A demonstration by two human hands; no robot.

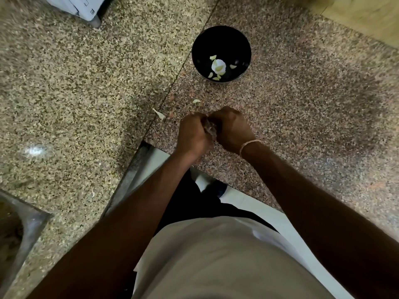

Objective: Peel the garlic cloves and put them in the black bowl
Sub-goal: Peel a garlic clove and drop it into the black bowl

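Speckled granite countertop [302, 104] filling most of the view, a seam running from 12 o'clock down toward centre. Person's pale shirt [216, 260] at 6 o'clock, both bare forearms reaching up to the middle of the frame. Black bowl [221, 35] standing on the counter at 12 o'clock from the hands, well apart from them, holding several peeled garlic cloves [219, 66] around a bright white spot at its bottom. White appliance corner [84, 7] at 11 o'clock; metal sink edge [26, 223] at 8 o'clock. Left hand [192, 134] and right hand [232, 130] drawn together over the counter edge, knuckles up, fingers curled round a small blurred thing between them; what it is cannot be told. Thin band [248, 144] on the right wrist. Two loose pale garlic pieces on the counter just beyond the hands: one [159, 114] at 10 o'clock, one [196, 101] at 12 o'clock.
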